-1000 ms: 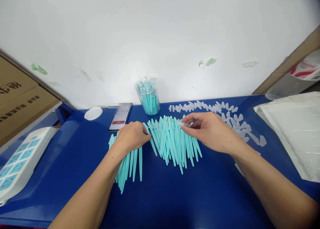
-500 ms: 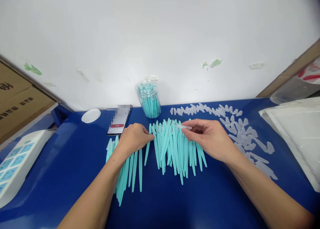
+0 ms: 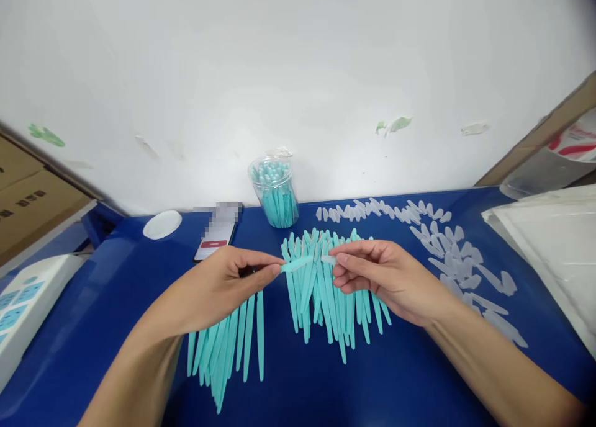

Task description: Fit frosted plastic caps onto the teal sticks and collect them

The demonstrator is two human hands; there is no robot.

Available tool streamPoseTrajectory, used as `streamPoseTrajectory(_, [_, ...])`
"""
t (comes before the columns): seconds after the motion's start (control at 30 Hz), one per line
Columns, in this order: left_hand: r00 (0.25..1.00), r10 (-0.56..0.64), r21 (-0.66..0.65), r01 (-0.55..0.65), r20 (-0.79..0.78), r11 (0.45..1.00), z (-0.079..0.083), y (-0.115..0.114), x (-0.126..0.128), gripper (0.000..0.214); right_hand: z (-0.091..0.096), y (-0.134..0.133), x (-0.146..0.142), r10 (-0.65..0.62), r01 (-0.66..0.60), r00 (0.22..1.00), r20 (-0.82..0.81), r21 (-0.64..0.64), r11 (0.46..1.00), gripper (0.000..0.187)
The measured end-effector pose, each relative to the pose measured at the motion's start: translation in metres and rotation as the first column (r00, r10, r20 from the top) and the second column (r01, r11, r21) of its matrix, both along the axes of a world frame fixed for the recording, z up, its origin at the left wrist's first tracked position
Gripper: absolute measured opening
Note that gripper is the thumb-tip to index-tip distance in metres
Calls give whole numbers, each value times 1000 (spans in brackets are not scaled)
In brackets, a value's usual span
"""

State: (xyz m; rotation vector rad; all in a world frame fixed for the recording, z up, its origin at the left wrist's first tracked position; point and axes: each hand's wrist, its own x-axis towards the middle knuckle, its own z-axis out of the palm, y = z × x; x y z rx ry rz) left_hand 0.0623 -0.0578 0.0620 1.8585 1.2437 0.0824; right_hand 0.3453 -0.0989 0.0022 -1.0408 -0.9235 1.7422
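Observation:
My left hand (image 3: pixel 223 287) pinches a slim teal eyebrow razor (image 3: pixel 298 264) between thumb and fingertips, its blade end pointing right. Facing it, my right hand (image 3: pixel 388 278) is closed on a small translucent blade cap (image 3: pixel 329 260). A short gap separates cap and razor tip. Below both hands lies a loose pile of teal razors (image 3: pixel 326 309), handles toward me. Another group of razors (image 3: pixel 218 355) lies under and below my left wrist, partly covered by it. Loose translucent caps (image 3: pixel 454 259) are spread beyond my right hand, some in a row along the wall.
A clear tub (image 3: pixel 274 194) full of teal razors stands by the wall. Left of it lie a phone (image 3: pixel 216 231) and a round white lid (image 3: pixel 162 225). A power strip (image 3: pixel 28 309) sits at far left, white plastic-wrapped packs (image 3: pixel 549 241) at right, on the blue table (image 3: pixel 354 396).
My left hand has picked up a razor and turned it sideways, pointing right. My right hand, still holding the cap, has come slightly lower, facing the razor tip. The view has tilted slightly.

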Motion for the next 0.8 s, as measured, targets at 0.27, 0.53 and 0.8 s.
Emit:
streamPoseTrajectory(0.27, [999, 21, -79, -17, 46, 997, -22, -3, -8, 21, -5, -7, -1, 91, -94, 994, 65, 32, 995, 18])
streamPoseTrajectory(0.53, [995, -34, -73, 41, 97, 996, -27, -11, 5, 36, -3, -12, -5, 177, -180, 976, 124, 6, 984, 18])
streamPoseTrajectory(0.8, [991, -34, -35, 39, 132, 999, -33, -20, 17, 33, -4, -13, -10, 191, -192, 976, 103, 2, 981, 19])
